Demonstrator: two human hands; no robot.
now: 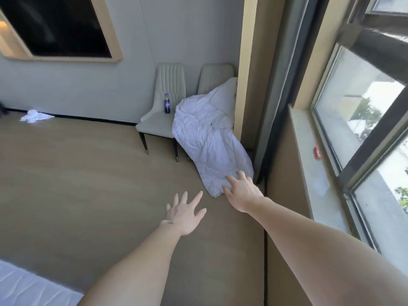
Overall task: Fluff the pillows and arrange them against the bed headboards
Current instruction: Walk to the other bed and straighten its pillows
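Observation:
A crumpled white duvet [207, 138] is heaped on the right-hand chair and spills down to the floor. A white pillow [227, 93] seems to be propped behind it against the chair back. My right hand [241, 191] reaches over the duvet's lower end with its fingers spread, at or just above the fabric. Stretched out over the bare floor, my left hand [185, 212] is open and holds nothing, a little left of the duvet's bottom corner. A corner of the white bed [26, 288] shows at the bottom left.
Two pale upholstered chairs [163, 120] stand against the wall; a dark soda bottle [167, 104] stands on the left one. White cloth [35, 116] lies on the floor at far left. A window sill [313, 164] with a small red object [317, 153] runs along the right, beside a curtain [278, 85].

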